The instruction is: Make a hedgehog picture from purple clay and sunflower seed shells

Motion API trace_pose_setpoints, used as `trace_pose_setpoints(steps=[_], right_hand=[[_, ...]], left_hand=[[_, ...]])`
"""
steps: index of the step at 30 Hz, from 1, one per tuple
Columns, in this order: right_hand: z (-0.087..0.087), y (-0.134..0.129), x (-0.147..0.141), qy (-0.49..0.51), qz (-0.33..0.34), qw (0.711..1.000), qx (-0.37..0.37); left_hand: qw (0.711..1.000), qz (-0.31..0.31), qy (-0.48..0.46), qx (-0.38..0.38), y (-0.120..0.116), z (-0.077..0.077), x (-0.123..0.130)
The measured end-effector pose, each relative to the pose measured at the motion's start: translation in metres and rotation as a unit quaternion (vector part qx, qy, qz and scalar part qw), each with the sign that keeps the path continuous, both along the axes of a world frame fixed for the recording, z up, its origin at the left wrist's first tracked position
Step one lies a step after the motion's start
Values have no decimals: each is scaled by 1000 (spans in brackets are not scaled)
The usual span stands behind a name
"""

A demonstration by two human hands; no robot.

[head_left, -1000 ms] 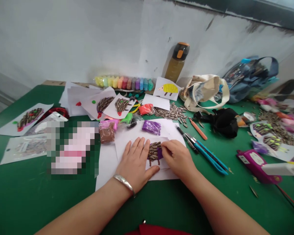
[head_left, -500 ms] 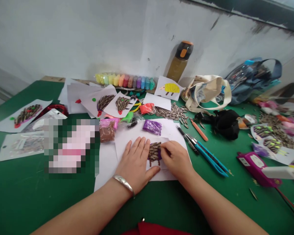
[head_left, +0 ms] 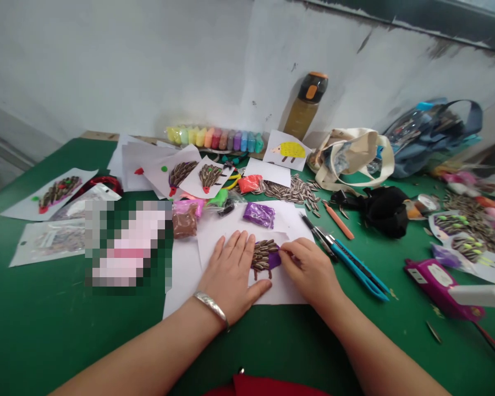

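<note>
My left hand lies flat with fingers stretched out, pressing on white paper and covering the left part of a hedgehog picture. The picture's body is purple clay with rows of striped sunflower seeds stuck on it, and two brown legs show below. At its right edge, my right hand is closed in a pinch by a bare patch of purple clay. What sits between those fingertips is too small to make out. Just beyond the hands, a bag of purple clay and a bag of brown clay rest on the paper.
Loose sunflower seeds are heaped behind the paper. To the right lie an orange clay tool, a blue cutter-like tool and a purple glue gun. Finished seed hedgehogs and a bottle stand around the far side.
My right hand has shifted slightly right, away from the seed rows, so more purple clay shows. My left hand stays flat on the paper. The whole view has moved a little.
</note>
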State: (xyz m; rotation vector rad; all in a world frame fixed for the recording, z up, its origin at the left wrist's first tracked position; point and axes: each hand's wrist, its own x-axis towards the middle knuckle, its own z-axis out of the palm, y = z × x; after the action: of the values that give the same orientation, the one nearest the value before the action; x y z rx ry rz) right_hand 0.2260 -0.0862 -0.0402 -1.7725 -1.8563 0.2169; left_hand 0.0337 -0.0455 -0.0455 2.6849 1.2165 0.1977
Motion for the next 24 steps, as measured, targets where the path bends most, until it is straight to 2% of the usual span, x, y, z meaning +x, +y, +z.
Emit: trace_pose_setpoints(steps=[13,21,24], right_hand=[[-8,5,-1,-26,-6,1000,-8],[-19,-1,7,-2,38,999,-3],[-14,0,18,-1,9,1000,-6]], left_hand=[[1000,2,-6,-2,0,0,1],[999,3,-18,-28,-8,0,-3],[999,-6,-22,-35,-7,0,-5]])
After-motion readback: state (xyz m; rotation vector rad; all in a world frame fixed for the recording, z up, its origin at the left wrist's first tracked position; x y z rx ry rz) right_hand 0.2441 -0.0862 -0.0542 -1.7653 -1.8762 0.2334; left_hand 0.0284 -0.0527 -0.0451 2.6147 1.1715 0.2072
